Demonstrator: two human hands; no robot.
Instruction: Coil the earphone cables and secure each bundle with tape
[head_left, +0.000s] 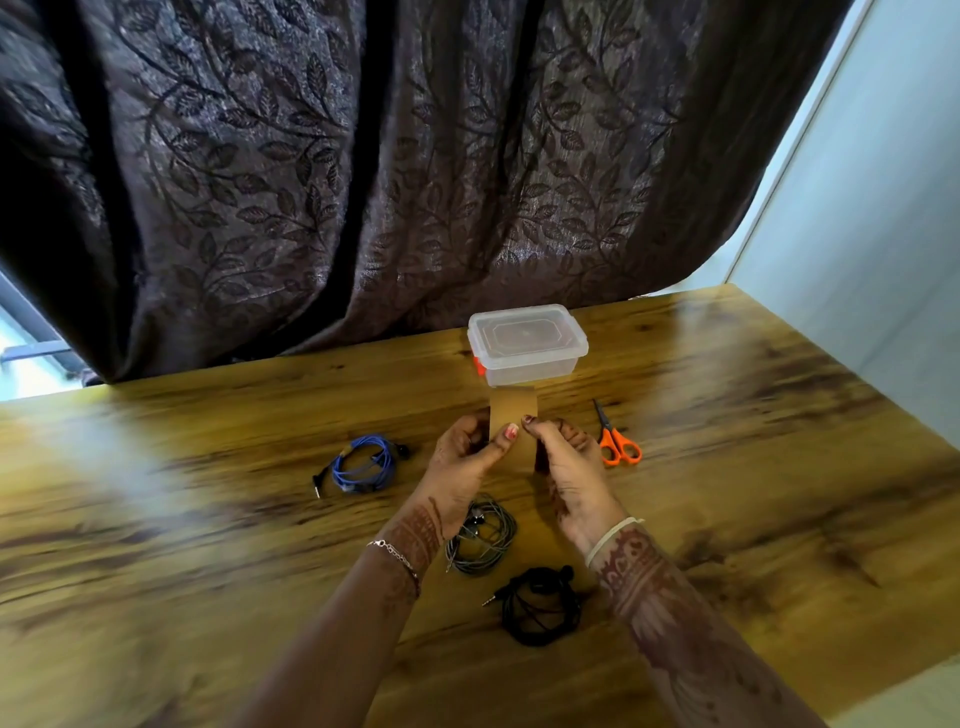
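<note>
- 2 hands up over the table centre, both on 1 brown tape strip (513, 409), which stands upright between them, its top edge in front of the box.
- L hand (464, 457): thumb pressed on the strip's face, fingers curled behind, pinching it.
- R hand (569, 462): fingers curled, tips nipping the strip's right edge; roll itself can't be made out.
- 3 earphone coils on the wooden table (753, 415): blue earphones (363, 464) left of the hands, grey earphones (482, 543) under the L wrist, black earphones (540, 605) nearest the camera, just beside the grey.
- 1 pr orange-handled scissors (616, 440), right of R hand, lying closed.
- 1 clear plastic box (527, 347), lid on, orange clip at its left end, far side by the dark leaf-pattern curtain (311, 182).
</note>
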